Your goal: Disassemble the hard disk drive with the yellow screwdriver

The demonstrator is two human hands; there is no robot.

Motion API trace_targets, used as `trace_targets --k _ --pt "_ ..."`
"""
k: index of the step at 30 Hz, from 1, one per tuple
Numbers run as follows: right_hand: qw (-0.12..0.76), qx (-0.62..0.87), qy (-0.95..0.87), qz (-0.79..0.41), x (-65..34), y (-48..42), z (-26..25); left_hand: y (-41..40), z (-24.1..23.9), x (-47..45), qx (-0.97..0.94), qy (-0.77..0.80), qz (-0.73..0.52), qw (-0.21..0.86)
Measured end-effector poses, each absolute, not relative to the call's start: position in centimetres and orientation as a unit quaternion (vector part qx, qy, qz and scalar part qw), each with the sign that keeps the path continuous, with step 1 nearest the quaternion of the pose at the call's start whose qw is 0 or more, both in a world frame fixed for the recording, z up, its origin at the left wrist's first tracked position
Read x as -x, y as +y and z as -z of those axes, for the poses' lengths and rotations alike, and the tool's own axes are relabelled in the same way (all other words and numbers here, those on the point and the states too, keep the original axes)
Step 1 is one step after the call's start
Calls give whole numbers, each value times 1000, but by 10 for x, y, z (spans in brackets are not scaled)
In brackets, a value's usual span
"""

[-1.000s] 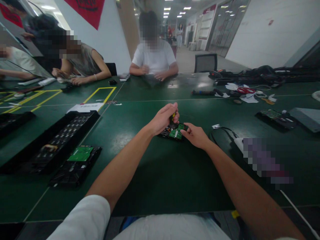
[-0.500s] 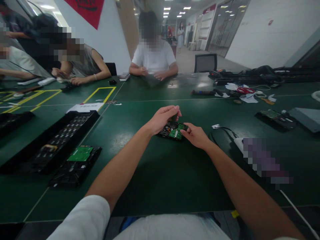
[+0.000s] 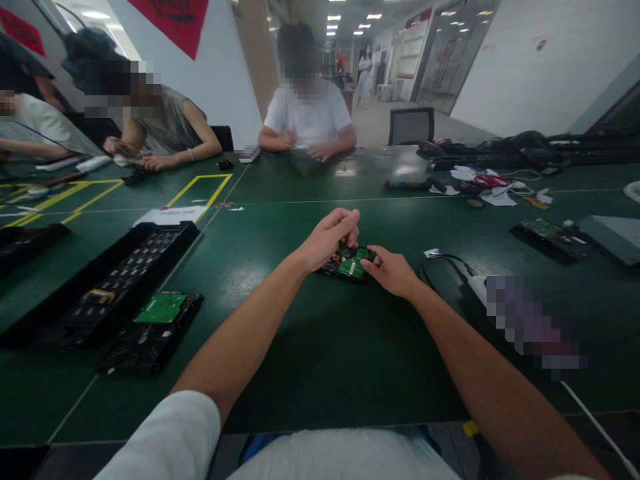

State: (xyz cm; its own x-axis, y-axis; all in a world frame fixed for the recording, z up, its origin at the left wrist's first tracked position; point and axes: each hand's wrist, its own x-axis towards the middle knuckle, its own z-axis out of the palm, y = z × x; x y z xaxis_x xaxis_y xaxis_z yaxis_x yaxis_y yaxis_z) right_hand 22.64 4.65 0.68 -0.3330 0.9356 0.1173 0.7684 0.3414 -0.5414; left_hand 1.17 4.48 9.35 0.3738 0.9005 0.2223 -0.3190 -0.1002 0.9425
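A black hard drive (image 3: 350, 264) with a green circuit board on top lies on the green table (image 3: 320, 333) in front of me. My left hand (image 3: 327, 239) is closed round a small yellow-handled screwdriver (image 3: 343, 239), held upright over the drive's far end. My right hand (image 3: 393, 272) pinches the drive's right edge with its fingers closed on it. Most of the screwdriver is hidden inside my fist.
A long black tray (image 3: 107, 283) and another drive with a green board (image 3: 155, 330) lie at the left. A cable (image 3: 447, 263), more drives (image 3: 553, 237) and loose tools lie at the right. Other people sit across the table (image 3: 307, 117) and at the far left (image 3: 160, 130).
My left hand has shifted slightly over the drive, its fingers turning on the screwdriver. My right hand and the drive have stayed put.
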Motion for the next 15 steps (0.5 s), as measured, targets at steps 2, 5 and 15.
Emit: trace_targets --k 2,5,15 --pt "210 539 -791 -200 -226 46 -7 45 -93 -11 -558 261 -501 608" --pt "211 536 -793 -197 -227 46 -8 45 -94 -8 -559 260 -496 612" --pt "209 535 -793 -203 -227 46 -8 46 -100 -1 -587 276 -463 604"
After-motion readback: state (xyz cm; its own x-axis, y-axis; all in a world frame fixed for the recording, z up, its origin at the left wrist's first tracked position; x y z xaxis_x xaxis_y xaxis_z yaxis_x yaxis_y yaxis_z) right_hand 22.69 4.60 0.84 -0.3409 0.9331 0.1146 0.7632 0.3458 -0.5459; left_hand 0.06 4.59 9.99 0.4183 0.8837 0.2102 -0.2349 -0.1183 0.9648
